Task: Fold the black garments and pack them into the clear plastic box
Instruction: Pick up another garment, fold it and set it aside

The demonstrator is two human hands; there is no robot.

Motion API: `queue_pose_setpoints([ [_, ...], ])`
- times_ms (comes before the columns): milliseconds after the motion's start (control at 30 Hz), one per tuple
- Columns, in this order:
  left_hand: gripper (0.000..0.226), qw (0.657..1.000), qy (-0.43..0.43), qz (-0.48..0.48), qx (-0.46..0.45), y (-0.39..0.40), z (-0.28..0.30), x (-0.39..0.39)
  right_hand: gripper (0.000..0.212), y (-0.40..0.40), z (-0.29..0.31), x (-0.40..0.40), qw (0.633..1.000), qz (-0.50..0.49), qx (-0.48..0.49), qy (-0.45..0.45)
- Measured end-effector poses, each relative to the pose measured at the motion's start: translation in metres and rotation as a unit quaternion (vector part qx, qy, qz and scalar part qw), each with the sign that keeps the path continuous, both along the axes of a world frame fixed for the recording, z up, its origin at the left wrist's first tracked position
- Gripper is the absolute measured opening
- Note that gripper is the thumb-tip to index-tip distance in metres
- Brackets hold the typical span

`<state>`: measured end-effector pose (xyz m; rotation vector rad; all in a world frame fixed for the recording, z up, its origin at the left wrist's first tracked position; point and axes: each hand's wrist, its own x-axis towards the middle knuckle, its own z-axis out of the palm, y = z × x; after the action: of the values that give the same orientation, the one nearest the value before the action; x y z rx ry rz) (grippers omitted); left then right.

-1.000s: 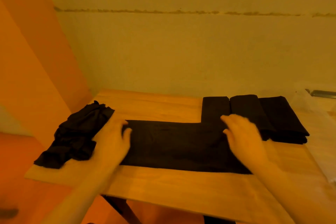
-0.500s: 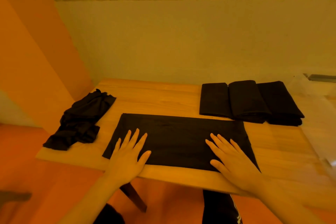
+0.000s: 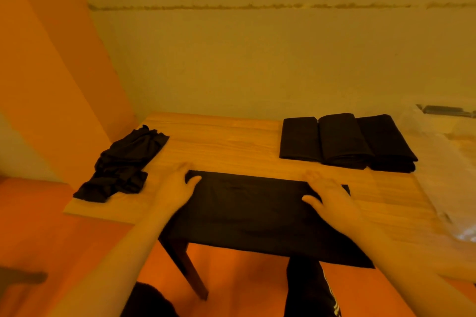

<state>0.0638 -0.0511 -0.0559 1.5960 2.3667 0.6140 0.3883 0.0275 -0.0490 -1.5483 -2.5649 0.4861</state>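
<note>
Now both hands lie flat with fingers straight, the left hand (image 3: 177, 185) and right hand (image 3: 328, 195) pressing the far corners of a black garment (image 3: 255, 216) spread on the wooden surface (image 3: 231, 147), its near edge overhanging. Three folded garments (image 3: 345, 143) sit far right; a crumpled one (image 3: 123, 165) lies left.

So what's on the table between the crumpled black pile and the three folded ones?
In the head view, only bare wooden table lies between the crumpled pile and the folded garments.

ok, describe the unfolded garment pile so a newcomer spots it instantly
Start at the wooden table and go to its left edge, by the orange wall. The crumpled black garment heap lies there beyond the left hand. Unlike the flat black cloth and the three folded black bundles, it's wrinkled and shapeless.
</note>
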Motion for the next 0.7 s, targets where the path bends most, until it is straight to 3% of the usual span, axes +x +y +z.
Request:
queue_pose_setpoints([
  [100, 0.034, 0.998, -0.04, 0.038, 0.008, 0.011, 0.0, -0.023, 0.051, 0.016, -0.001, 0.012, 0.991, -0.128, 0.008, 0.039],
  [233, 0.022, 0.982, -0.17, 0.068, 0.043, 0.008, 0.0, -0.03, 0.039, 0.023, -0.008, 0.03, 0.969, -0.195, -0.046, 0.143],
  [400, 0.027, 0.982, -0.147, 0.101, 0.064, 0.003, -0.003, -0.038, 0.009, 0.024, -0.017, 0.041, 0.941, -0.239, -0.088, 0.222],
  [500, 0.023, 0.986, -0.113, 0.113, 0.051, 0.0, -0.005, -0.039, 0.009, 0.025, -0.015, 0.039, 0.94, -0.242, -0.082, 0.227],
  [600, 0.017, 0.984, -0.095, 0.121, 0.092, -0.002, -0.004, -0.039, 0.037, 0.024, -0.016, 0.041, 0.97, -0.205, -0.024, 0.13],
  [700, 0.015, 0.984, -0.089, 0.118, 0.1, -0.001, -0.002, -0.04, 0.034, 0.019, -0.02, 0.046, 0.953, -0.235, -0.06, 0.184],
])
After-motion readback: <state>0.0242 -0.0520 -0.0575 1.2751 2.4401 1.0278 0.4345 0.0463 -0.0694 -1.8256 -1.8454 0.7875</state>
